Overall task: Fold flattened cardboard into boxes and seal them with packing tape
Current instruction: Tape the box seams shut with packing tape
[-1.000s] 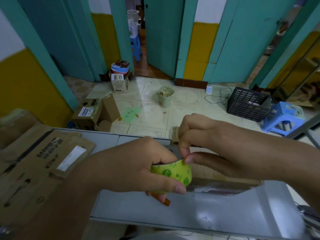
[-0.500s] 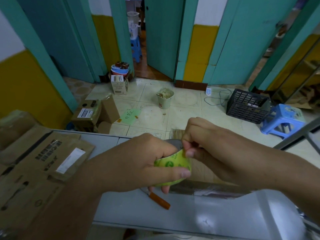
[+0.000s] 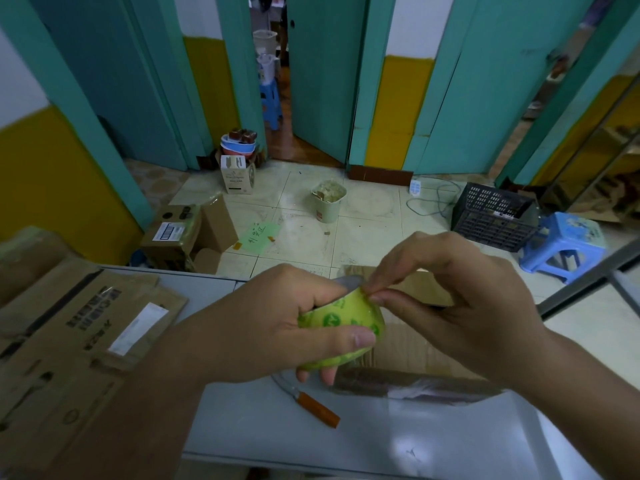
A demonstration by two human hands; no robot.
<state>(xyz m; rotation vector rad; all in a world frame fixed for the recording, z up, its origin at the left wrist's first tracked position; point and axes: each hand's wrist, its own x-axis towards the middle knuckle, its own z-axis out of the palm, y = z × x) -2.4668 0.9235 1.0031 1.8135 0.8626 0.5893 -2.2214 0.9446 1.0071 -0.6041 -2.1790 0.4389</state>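
Observation:
My left hand (image 3: 263,327) grips a roll of yellow-green packing tape (image 3: 346,323) with green printed marks, thumb across its front and fingers wrapped under it. My right hand (image 3: 460,306) is at the roll's top edge, thumb and forefinger pinching at the tape's end there. Under both hands lies a cardboard box (image 3: 415,362) on the grey table (image 3: 277,434), its near edge covered with shiny tape. A stack of flattened cardboard (image 3: 69,334) lies at the left of the table.
An orange-handled cutter (image 3: 317,410) lies on the table just below the roll. On the tiled floor beyond stand cardboard boxes (image 3: 180,230), a pale bin (image 3: 329,200), a black crate (image 3: 491,216) and a blue stool (image 3: 568,244). Teal doors line the back.
Both hands and the tape roll have risen slightly off the box. My right hand's fingers have shifted along the roll's top edge, still picking at the tape end.

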